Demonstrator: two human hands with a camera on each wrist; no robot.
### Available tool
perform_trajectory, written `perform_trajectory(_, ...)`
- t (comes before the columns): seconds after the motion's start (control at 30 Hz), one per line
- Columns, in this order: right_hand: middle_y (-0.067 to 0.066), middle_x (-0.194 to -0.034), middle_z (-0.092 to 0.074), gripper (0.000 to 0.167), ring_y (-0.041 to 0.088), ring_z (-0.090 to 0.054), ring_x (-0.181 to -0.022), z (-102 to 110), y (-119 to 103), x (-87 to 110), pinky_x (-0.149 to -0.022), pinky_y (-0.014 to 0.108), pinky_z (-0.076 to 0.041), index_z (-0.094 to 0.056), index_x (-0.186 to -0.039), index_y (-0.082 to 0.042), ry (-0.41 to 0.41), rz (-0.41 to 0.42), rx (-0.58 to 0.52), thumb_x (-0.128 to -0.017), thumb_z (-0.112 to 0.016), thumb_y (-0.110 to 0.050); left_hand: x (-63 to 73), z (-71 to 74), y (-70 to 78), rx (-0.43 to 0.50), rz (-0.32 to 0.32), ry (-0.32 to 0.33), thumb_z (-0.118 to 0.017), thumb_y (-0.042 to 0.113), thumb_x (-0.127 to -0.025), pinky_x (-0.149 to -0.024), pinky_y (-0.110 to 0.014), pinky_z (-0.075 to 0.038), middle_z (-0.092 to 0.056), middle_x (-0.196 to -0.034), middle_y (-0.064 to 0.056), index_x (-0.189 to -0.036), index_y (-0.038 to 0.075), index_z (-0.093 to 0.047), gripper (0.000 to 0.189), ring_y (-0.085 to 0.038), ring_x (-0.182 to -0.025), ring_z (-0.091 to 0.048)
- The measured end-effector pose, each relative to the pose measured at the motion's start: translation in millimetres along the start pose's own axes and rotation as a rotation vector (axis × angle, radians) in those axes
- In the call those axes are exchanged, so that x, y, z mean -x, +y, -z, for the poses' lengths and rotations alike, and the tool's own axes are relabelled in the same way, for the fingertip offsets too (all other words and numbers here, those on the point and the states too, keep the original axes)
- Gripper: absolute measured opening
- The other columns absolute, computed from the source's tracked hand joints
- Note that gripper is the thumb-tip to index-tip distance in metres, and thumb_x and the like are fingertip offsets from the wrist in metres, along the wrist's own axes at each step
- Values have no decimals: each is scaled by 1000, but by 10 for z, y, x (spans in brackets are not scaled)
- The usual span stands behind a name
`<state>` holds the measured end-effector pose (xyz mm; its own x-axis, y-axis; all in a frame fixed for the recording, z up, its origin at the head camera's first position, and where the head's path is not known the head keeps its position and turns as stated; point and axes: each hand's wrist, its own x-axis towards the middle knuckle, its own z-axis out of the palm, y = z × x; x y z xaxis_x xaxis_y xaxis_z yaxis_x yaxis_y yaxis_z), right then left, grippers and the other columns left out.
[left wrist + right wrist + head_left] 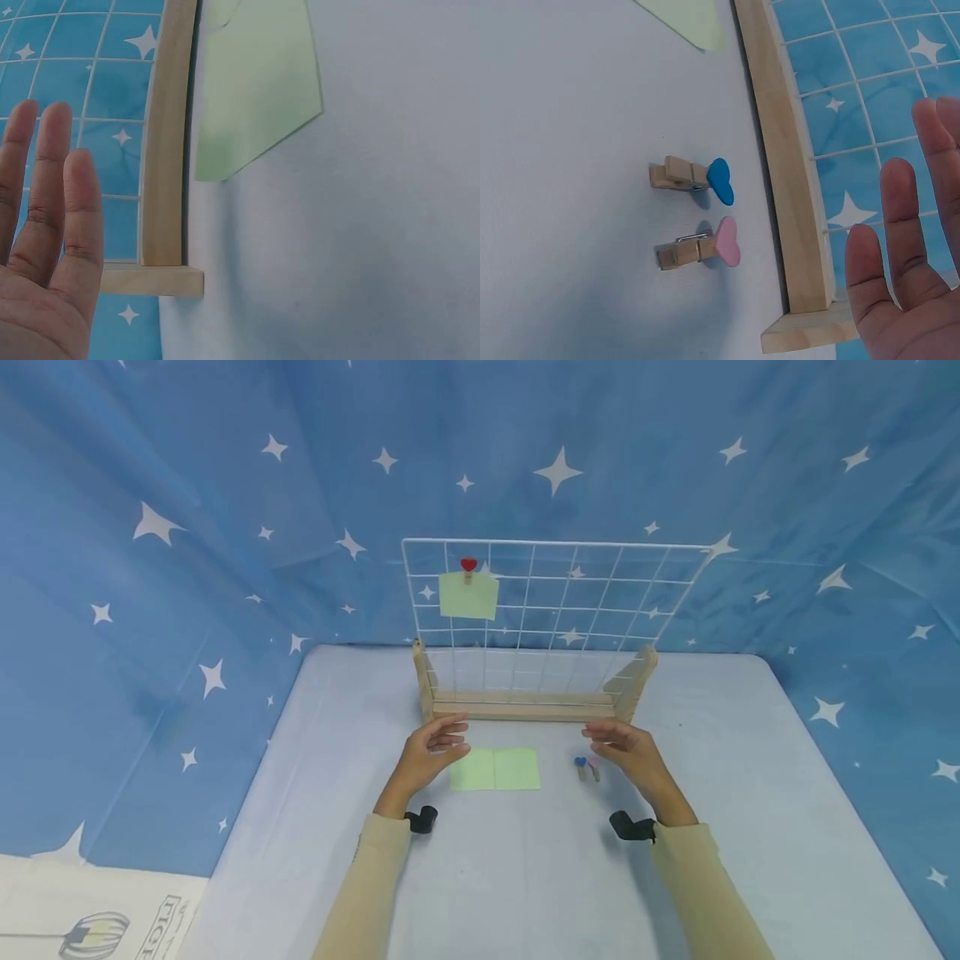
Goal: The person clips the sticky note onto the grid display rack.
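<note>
My left hand (427,758) hovers by the left edge of two pale green paper notes (517,769) lying side by side on the table; its fingers are relaxed and hold nothing. Over on the right, my right hand (628,752) is likewise loose and bare, close above two small wooden clothespins. One clothespin has a blue heart (720,181), the other a pink heart (727,241). Behind the hands stands a white wire grid (573,607) in a wooden base (525,710). A clothespin with a red heart (468,565) fastens another green note (468,597) to its upper left.
The white-covered table (525,877) ends at a blue star-patterned curtain (480,443) behind the grid and on both sides. At the lower left lies a pale cloth (97,910) printed with a whisk drawing. Black wrist mounts (632,827) sit on both arms.
</note>
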<state>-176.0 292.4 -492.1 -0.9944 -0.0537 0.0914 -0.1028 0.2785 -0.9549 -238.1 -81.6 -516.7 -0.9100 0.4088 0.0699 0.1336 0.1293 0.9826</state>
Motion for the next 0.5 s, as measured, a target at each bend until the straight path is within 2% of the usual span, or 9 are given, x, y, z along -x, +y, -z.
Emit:
perform_trajectory(0.2, 34, -131, -69, 34, 3, -69, -109, -1, 48, -24, -93, 14, -51, -62, -134, 19, -7, -30, -8, -103, -67, 6, -26, -24, -70, 14, 24, 14, -78, 8, -100, -112, -46, -50, -67, -143, -23, -151, -1, -59, 56, -39, -128, -66)
perform_trajectory(0.33, 35, -135, -67, 36, 5, -68, -113, 7, 72, -39, -95, 13, -50, -61, -136, 17, -16, -71, 9, -103, -67, 4, -20, -40, -103, 18, 31, 28, -78, 9, -100, -110, -40, -52, -67, -142, -24, -151, 1, -60, 55, -38, -126, -66)
perform_trajectory(0.5, 33, -136, -68, 34, 9, -68, -115, 12, 135, -58, -94, 14, -51, -61, -136, 16, -40, -89, 36, -104, -67, 5, -7, -48, -150, 10, 74, 57, -78, 11, -100, -106, -35, -55, -70, -140, -20, -150, 1, -61, 54, -33, -124, -68)
